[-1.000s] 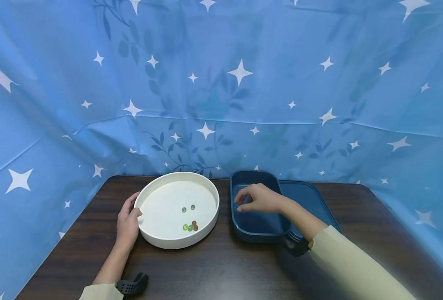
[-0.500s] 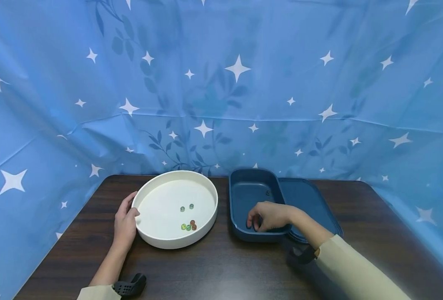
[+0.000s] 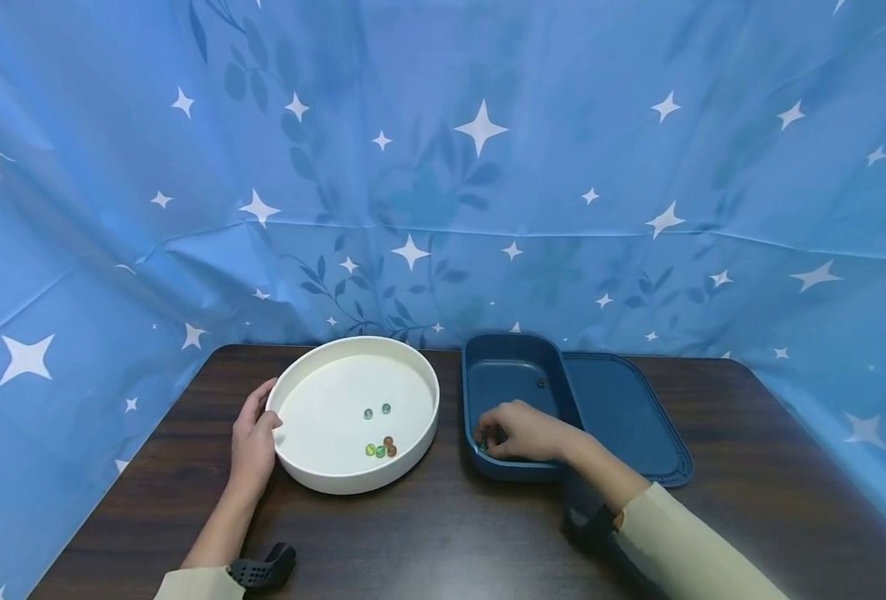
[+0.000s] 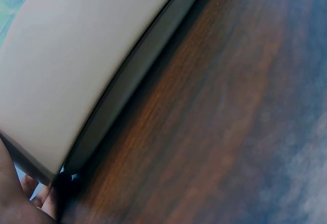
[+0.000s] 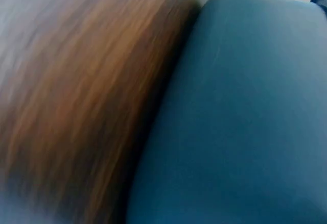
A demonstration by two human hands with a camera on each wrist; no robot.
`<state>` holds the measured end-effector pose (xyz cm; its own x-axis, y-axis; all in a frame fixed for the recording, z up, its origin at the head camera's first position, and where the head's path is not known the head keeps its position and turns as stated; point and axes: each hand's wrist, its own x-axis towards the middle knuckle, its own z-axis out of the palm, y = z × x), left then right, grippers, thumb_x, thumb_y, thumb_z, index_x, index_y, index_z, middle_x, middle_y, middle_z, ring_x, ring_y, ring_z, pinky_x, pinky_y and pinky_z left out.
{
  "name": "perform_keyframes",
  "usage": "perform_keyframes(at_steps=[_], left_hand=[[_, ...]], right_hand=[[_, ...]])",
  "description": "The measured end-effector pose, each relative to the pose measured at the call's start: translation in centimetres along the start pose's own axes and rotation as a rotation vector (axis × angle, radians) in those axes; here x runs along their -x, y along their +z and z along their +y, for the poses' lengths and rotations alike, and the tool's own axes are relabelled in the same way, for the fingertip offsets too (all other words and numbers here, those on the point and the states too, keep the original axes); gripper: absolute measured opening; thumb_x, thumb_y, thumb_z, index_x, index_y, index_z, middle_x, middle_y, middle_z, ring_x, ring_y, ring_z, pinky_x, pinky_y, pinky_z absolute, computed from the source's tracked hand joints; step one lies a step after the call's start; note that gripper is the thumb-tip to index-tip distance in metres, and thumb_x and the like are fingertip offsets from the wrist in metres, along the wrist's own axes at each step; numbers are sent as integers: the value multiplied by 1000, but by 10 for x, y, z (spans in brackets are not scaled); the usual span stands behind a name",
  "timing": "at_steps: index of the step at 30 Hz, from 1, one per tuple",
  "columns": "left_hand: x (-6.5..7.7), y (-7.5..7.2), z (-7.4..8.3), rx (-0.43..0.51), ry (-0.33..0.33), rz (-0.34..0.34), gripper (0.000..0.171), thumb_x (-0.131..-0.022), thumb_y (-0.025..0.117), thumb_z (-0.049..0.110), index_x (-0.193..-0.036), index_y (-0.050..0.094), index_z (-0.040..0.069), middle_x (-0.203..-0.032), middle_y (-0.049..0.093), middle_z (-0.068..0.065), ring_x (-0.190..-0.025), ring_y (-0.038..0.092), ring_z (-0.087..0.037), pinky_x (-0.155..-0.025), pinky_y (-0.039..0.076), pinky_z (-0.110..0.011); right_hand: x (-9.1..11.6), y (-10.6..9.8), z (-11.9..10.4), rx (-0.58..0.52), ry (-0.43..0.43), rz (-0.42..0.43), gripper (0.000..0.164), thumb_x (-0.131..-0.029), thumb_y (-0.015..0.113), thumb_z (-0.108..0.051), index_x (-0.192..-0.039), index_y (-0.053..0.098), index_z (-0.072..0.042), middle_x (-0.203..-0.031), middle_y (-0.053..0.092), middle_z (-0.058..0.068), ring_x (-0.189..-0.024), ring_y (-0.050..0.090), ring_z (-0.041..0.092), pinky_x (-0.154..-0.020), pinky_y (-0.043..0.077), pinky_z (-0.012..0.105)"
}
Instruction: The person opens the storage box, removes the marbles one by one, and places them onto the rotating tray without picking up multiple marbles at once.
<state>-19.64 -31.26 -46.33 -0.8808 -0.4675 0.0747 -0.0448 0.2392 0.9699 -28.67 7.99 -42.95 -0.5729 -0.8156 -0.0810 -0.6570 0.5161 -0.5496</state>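
Observation:
My left hand (image 3: 253, 437) grips the left rim of a round white tray (image 3: 311, 467), thumb over the edge and fingers along the outside wall. Several glass marbles lie in the tray: two pale green marbles (image 3: 377, 411) near the middle, and a cluster of yellow, green and brown marbles (image 3: 380, 448) toward the front. My right hand (image 3: 523, 431) is down inside a deep blue rectangular container (image 3: 485, 358), at its front left corner. Its curled fingertips pinch a green marble (image 3: 483, 446). A dark marble (image 3: 541, 382) sits toward the back right of the container floor.
A flat blue lid (image 3: 618, 408) lies right of the container, close against it. Both stand with the tray on a dark wooden table (image 3: 427, 533). A blue star-patterned curtain (image 3: 443, 167) hangs behind the table's far edge.
My right hand went down into the blue container from above it, then shifted left to its front left corner, where the green marble shows. The left hand keeps its place on the tray.

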Motion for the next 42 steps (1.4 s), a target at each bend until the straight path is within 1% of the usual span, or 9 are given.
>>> perform_keyframes(at_steps=[6, 13, 15, 20, 23, 27, 30, 35, 42], left_hand=[[1, -2, 1, 0, -4, 4, 68, -89, 34, 0, -155, 40, 12, -162, 40, -7, -148, 36, -22, -111, 34, -35], [2, -2, -1, 10, -6, 6, 67, -89, 35, 0, -155, 41, 13, -161, 40, -7, -147, 37, -22, -106, 35, -25], [2, -3, -1, 12, -5, 8, 68, -89, 35, 0, -155, 40, 13, -162, 40, -8, -147, 37, -23, -108, 36, -27], [1, -3, -1, 17, -5, 3, 68, -89, 34, -1, -156, 39, 12, -163, 38, -9, -149, 36, -24, -117, 33, -42], [1, -3, -2, 19, -6, 3, 68, -89, 34, -1, -156, 38, 13, -163, 38, -10, -149, 35, -24, -118, 32, -42], [1, -2, -3, 22, -8, -3, 68, -89, 34, -1, -156, 39, 12, -162, 39, -11, -149, 36, -24, -113, 34, -32], [1, -1, -3, 29, -6, -9, 68, -89, 34, -1, -156, 39, 12, -162, 39, -12, -149, 35, -24, -111, 34, -30], [-1, -1, -2, 31, -6, -10, 68, -89, 34, -1, -156, 38, 12, -163, 37, -10, -150, 34, -24, -118, 31, -42], [-1, -1, -2, 26, -8, -17, 69, -89, 33, -2, -157, 37, 11, -164, 36, -12, -151, 32, -27, -121, 28, -48]], right_hand=[[-2, 4, -8, 36, 28, 47, 10, -93, 68, -12, -102, 74, -12, -82, 70, -8, -72, 59, -1, -66, 51, 20], [-2, 5, -11, 156, 138, 133, 7, -93, 72, -18, -98, 76, -18, -92, 74, -6, -79, 64, 3, -68, 53, 25], [-1, 5, -11, 172, 172, 161, 7, -92, 72, -17, -98, 76, -17, -91, 74, -6, -79, 64, 4, -68, 53, 26], [0, 4, -10, 176, 237, 212, 8, -89, 75, -15, -98, 76, -15, -88, 74, -4, -76, 64, 6, -68, 53, 30], [1, 2, -10, 182, 252, 243, 8, -89, 75, -16, -97, 76, -15, -87, 74, -4, -78, 65, 7, -70, 54, 32], [5, -2, -10, 177, 259, 295, 5, -89, 75, -20, -93, 76, -16, -85, 73, -8, -79, 64, 6, -72, 54, 33], [10, -7, -11, 162, 256, 315, 6, -90, 74, -21, -93, 75, -16, -83, 71, -9, -77, 61, 5, -70, 52, 31], [16, -19, -16, 138, 204, 335, 6, -91, 74, -21, -95, 76, -17, -85, 71, -9, -76, 60, 4, -67, 49, 26], [12, -27, -46, -33, 147, 355, 13, -93, 72, -23, -102, 76, -15, -93, 74, -5, -82, 63, 8, -70, 52, 27]])
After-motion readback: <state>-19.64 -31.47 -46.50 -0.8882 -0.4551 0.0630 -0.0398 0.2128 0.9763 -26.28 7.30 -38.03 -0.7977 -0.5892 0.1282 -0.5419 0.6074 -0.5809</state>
